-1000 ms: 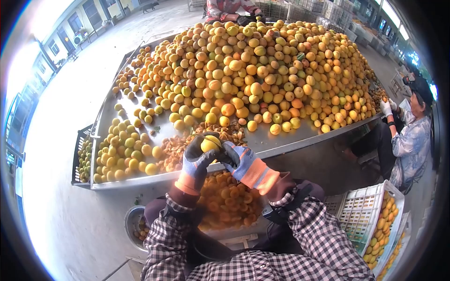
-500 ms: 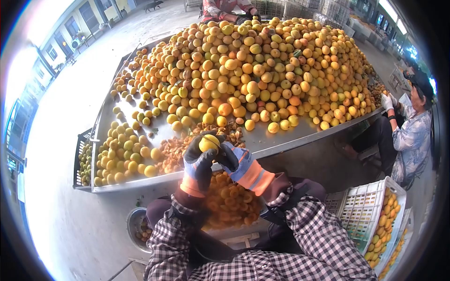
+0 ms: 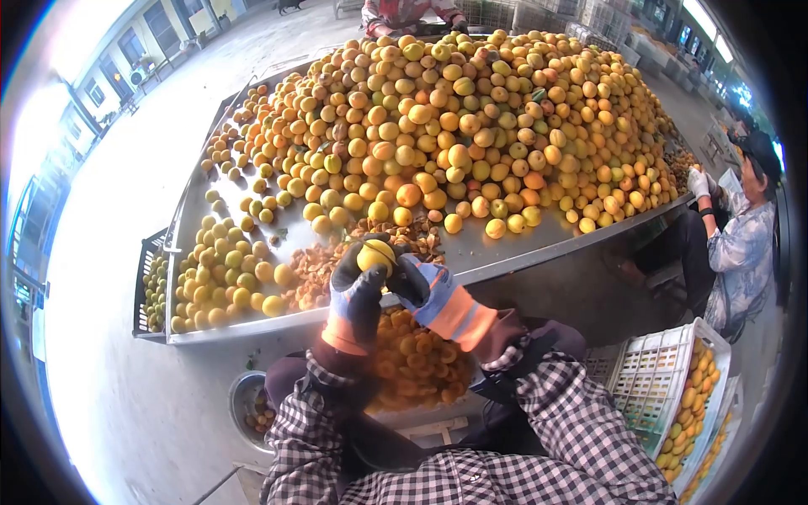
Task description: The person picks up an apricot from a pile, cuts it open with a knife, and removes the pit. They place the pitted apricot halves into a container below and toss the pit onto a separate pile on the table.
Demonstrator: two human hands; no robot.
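My left hand (image 3: 353,295), in a black, blue and orange glove, is closed around a yellow apricot (image 3: 376,256) and holds it up over the table's front edge. Right beside it, my similarly gloved right hand (image 3: 425,286) is closed, its fingertips at the fruit's right side. A thin dark line crosses the apricot; what the right fingers grip is hidden. Behind the hands, a heap of brown-orange scraps (image 3: 316,268) lies on the metal table (image 3: 484,257). Below them, between my knees, are many orange apricot halves (image 3: 418,362).
A large apricot pile (image 3: 471,126) covers the table, with a smaller group (image 3: 220,273) at the left. A black crate (image 3: 144,316) stands beyond the left edge, a metal bowl (image 3: 238,402) on the floor. White crates (image 3: 648,379) of fruit stand right. Co-workers (image 3: 741,244) (image 3: 410,15) sit around.
The apricot has turned a little in my left hand, and the dark line across it sits differently. The far co-worker's hands have moved apart. The view has shifted slightly.
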